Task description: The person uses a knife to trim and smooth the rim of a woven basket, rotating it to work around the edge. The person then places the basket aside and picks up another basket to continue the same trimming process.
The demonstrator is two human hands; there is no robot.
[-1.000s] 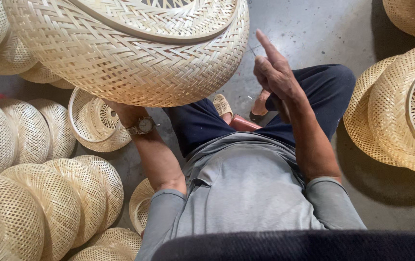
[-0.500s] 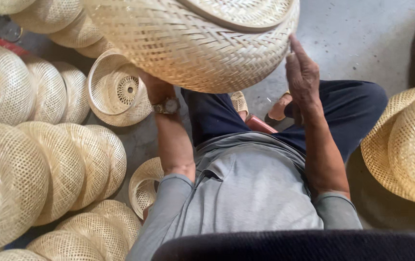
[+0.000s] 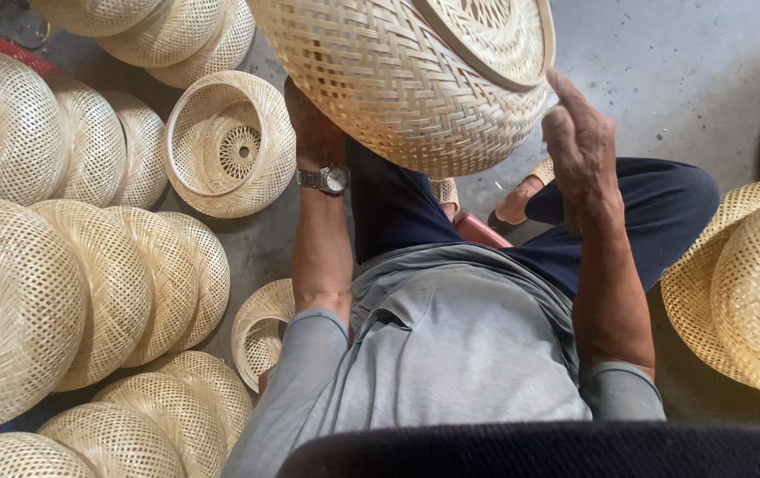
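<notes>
Soft, even daylight, bright enough throughout; faint shadows pool on the concrete floor [image 3: 681,80] beside the woven baskets [image 3: 88,292]. Focus is sharp, without glare.

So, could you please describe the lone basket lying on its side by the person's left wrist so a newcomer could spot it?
Start at the rows of domed woven baskets on the floor. Beside the left hand lies the lone basket. Unlike its neighbours, its open mouth faces the camera.

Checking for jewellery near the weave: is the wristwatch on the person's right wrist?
No, the wristwatch sits on the left wrist, beside the woven bamboo basket; the right hand has a bare wrist.
</notes>
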